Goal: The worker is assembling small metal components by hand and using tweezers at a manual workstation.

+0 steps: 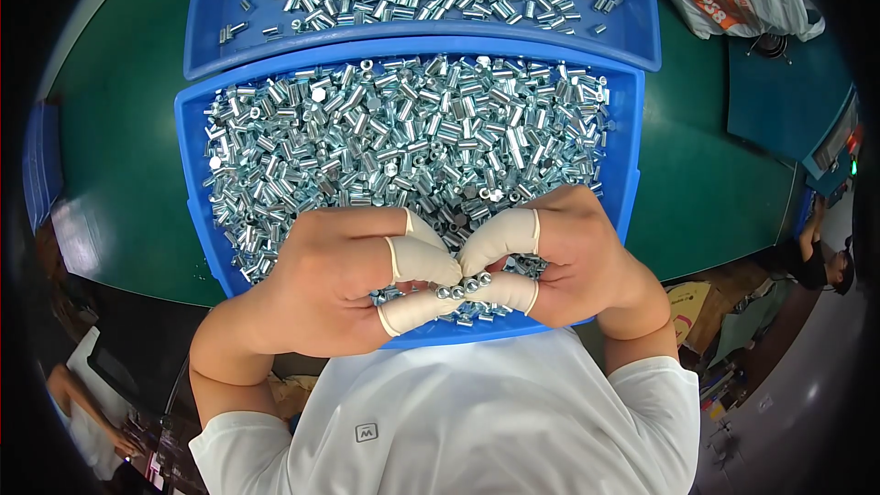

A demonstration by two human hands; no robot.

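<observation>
At lower centre of the frame, the left hand and right hand, fingertips capped in white finger cots, meet over the near blue tray and pinch a short row of small zinc-plated threaded sleeves between thumbs and forefingers. Keeping that row straight and level likely calls for even pressure from both sides. A second blue tray of sleeves sits at upper centre on the green table.

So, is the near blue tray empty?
No, the near blue tray is filled with small metal sleeves, and both hands hold a few between the fingertips.
</observation>
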